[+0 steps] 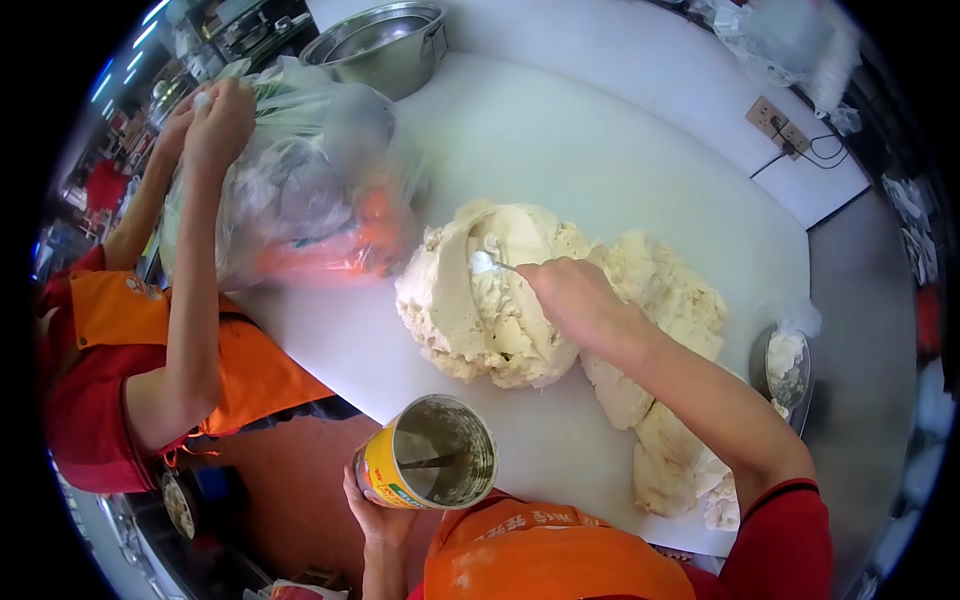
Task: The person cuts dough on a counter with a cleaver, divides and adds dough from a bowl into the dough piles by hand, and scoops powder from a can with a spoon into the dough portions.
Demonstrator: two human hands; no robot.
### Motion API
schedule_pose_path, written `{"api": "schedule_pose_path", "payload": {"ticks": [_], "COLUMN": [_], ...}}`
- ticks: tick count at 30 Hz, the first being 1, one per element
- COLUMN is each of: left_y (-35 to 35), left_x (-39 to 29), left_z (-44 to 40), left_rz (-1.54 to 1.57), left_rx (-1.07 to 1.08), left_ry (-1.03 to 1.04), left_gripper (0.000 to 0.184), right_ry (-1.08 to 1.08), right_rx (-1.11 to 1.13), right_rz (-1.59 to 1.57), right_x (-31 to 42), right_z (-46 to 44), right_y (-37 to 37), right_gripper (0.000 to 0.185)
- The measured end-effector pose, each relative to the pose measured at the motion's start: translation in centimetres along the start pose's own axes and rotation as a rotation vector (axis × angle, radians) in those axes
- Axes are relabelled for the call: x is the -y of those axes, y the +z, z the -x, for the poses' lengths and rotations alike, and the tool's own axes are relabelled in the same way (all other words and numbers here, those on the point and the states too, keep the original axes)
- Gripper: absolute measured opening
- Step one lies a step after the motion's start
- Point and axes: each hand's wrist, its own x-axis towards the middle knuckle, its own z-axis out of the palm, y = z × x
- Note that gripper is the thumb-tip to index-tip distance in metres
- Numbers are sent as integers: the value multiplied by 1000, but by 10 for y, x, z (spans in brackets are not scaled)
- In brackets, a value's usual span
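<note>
My left hand [378,512] is wrapped round a large yellow-labelled can [378,470], tilted near the table's front edge. Its mouth faces up, and a dark, flat handle-like piece shows inside; its kind is unclear. My right hand [578,305] grips a spoon [508,266] by its thin metal handle. White paste [482,262] sits at the spoon's tip, against the large round lump of dough [432,298] on the white table. Under my right forearm lies a second, longer piece of dough [660,285], rough and folded, reaching toward my body.
A co-worker's hands [222,115] hold up a clear plastic bag [290,180] with orange and green contents at the left. Metal pots [395,70] stand at the back. A metal bowl [800,400] with white stuff sits right, below a wall socket [778,125] with a cable.
</note>
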Motion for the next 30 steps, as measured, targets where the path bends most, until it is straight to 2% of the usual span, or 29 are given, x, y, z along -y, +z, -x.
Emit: {"api": "schedule_pose_path", "payload": {"ticks": [4,7,10,13,16,19,22,25,28,30], "left_y": [-10,-11,-13,-12,-12,-5,-13,-13,-22,-25], "left_x": [2,1,2,3,3,2,4,10,11,12], "left_z": [0,1,-2,-1,0,9,13,16,16,14], "left_rz": [2,0,43,4,3,7,22,2,-23,-28], "left_rx": [17,10,-14,-29,-20,5,-17,-13,-3,-14], "left_ry": [22,15,12,73,96,21,50,55,20,41], "left_gripper": [75,74,71,71,70,69,70,71,71,71], "right_ry": [44,-107,-84,-73,-107,-79,-41,-69,-138,-148], "right_rx": [88,-61,32,52,-60,-18,68,-21,-93,-47], "right_rz": [2,141,168,162,202,133,82,207,235,286], "right_x": [11,12,16,19,11,6,9,14,19,20], "right_z": [25,38,30,14,6,2,19,44,57,57], "right_y": [-23,-10,5,13,33,27,1,-5,-10,-5], "right_gripper": [41,23,45,41,34,33,41,47,29,43]}}
